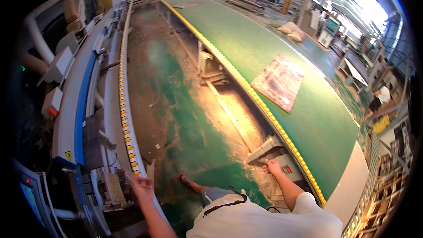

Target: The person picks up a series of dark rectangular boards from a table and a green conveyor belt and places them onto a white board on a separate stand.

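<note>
My left hand [142,188] is over the near end of the rail with yellow rollers [124,125], at the edge of the long machine on the left. Its fingers look loosely spread, a little blurred, and I see nothing in them. Beside the green-topped table, my right hand [272,167] hangs near a grey control box [286,167] with a red switch. Those fingers are slightly bent and apart, with nothing visible between them. A brown marbled panel [280,81] lies flat on the green table [328,128], away from both hands.
Between machine and table runs a dusty green floor aisle [176,105]. Yellow rollers [246,87] line the table's near edge. A screen [31,196] is at lower left, slatted racks [387,185] at lower right. Another person [382,94] is at the far right.
</note>
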A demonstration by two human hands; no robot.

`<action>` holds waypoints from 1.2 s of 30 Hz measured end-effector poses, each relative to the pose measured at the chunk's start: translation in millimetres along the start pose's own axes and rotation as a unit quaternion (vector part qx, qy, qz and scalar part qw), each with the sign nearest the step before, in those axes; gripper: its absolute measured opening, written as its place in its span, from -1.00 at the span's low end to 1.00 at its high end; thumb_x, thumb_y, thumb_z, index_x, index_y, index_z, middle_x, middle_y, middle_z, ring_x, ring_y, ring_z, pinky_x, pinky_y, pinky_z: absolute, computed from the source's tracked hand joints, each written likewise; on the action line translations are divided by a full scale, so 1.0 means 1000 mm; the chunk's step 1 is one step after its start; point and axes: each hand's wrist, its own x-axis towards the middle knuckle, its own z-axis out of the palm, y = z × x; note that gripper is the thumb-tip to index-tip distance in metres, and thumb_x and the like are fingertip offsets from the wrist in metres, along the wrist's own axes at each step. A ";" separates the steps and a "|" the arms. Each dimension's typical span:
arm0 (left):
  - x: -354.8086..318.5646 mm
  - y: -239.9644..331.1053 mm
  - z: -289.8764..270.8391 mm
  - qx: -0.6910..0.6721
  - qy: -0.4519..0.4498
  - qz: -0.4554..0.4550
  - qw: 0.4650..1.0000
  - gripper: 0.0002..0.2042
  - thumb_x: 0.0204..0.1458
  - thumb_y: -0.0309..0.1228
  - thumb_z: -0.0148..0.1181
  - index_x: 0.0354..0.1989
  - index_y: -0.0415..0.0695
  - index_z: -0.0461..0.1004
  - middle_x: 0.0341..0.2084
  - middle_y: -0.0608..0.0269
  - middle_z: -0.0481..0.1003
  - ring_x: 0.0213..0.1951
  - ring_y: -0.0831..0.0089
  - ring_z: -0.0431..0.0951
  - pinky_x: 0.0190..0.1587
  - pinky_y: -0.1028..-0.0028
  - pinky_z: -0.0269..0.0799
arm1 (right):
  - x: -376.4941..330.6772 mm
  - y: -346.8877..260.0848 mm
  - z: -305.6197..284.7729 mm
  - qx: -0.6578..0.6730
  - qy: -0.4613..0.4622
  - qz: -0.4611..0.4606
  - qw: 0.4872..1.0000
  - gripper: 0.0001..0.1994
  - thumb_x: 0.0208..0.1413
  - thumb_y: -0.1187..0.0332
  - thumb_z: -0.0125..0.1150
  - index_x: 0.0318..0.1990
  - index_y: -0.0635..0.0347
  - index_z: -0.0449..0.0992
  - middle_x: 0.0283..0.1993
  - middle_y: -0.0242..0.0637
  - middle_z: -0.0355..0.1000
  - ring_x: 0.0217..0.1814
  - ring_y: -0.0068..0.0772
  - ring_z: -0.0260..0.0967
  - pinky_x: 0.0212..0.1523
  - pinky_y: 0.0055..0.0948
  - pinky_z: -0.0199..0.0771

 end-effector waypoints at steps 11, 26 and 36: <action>-0.190 -0.248 0.049 0.441 -0.044 -0.350 0.825 -0.54 0.24 -0.03 0.08 -0.06 -0.24 0.56 -0.27 0.15 0.63 -0.15 0.39 0.58 -0.07 0.33 0.44 | -0.051 0.031 -0.184 0.159 0.033 0.060 0.985 -0.29 0.19 0.43 0.22 0.44 0.25 0.00 -0.11 -0.14 0.51 -0.48 -0.32 0.54 -0.53 -0.49 0.50; -0.249 -0.316 0.098 0.701 -0.009 -0.091 0.707 -0.29 -0.04 -0.48 0.39 0.31 -0.35 0.20 0.24 -0.19 0.32 0.19 0.17 0.44 0.14 0.28 0.42 | -0.023 0.054 -0.373 0.218 0.091 -0.107 0.966 -0.37 0.17 0.42 0.28 0.38 0.16 0.19 0.05 -0.08 0.51 -0.32 -0.39 0.54 -0.37 -0.42 0.52; -0.332 -0.581 0.378 0.753 -0.314 0.041 0.577 -0.54 0.01 -0.29 0.29 0.06 -0.29 0.48 -0.06 -0.05 0.57 -0.01 0.17 0.59 0.06 0.30 0.46 | -0.037 0.121 -0.456 0.302 -0.037 -0.108 0.947 -0.37 0.14 0.37 0.30 0.35 0.26 0.23 0.50 -0.05 -0.02 0.04 -0.25 0.49 -0.10 -0.28 0.57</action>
